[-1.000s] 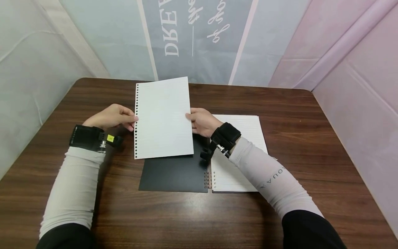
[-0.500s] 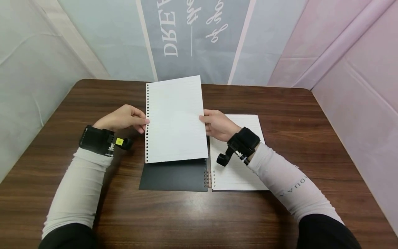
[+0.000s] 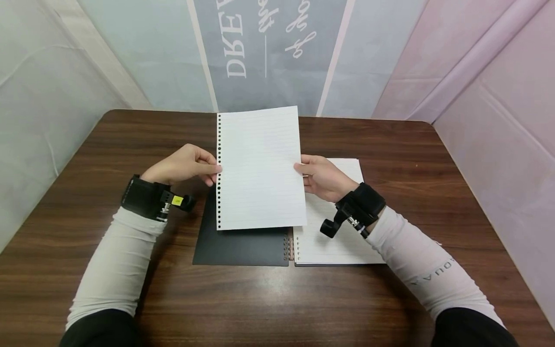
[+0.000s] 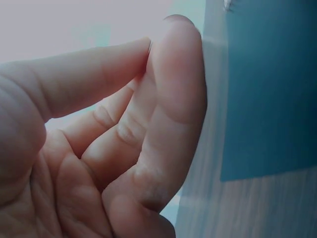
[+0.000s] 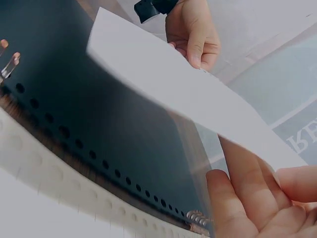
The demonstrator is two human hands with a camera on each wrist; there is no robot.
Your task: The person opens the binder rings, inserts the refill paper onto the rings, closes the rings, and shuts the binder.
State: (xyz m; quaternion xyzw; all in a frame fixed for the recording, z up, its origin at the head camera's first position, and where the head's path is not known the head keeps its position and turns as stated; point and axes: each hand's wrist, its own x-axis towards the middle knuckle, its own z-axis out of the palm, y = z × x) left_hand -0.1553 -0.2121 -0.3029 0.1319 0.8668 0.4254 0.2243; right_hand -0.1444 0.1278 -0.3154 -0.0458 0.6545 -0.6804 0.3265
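Note:
A lined loose-leaf sheet (image 3: 260,168) with a row of holes down its left edge is held up above an open ring notebook. My left hand (image 3: 184,165) pinches the punched edge between thumb and fingers. At the opposite edge my right hand (image 3: 325,177) grips the sheet, thumb in front and fingers behind. Below lies the notebook's dark cover (image 3: 243,248) on the left, with lined pages (image 3: 334,241) on the right. Metal rings (image 3: 291,246) show between them at the near end; the sheet hides the upper part. In the right wrist view the sheet (image 5: 148,79) bows slightly.
The notebook rests on a brown wooden table (image 3: 260,308). A printed cloth (image 3: 277,58) hangs behind the table's far edge, with pale cloth on both sides. Each wrist carries a black strapped camera mount.
Both hands have carried the sheet to the right, from over the dark cover until its right edge overlaps the lined pages. The notebook has stayed in place.

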